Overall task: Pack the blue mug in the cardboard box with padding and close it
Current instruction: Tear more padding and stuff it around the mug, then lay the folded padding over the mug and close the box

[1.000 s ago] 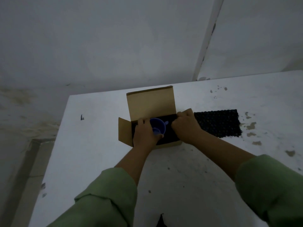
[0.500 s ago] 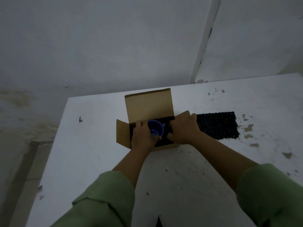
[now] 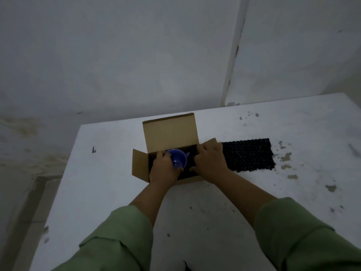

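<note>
left hand [image 3: 164, 169] fingers gripping blue mug [image 3: 176, 160], seating it in cardboard box [image 3: 170, 133] | right hand [image 3: 210, 163] fingers flat, open, pressing black padding [image 3: 250, 155] down, apparently making room

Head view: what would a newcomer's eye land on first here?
The blue mug, bright in the dim scene, sits tilted inside the open cardboard box at the white table's far middle. The left hand holds it; the right hand rests on the box's right end, beside black padding.
</note>
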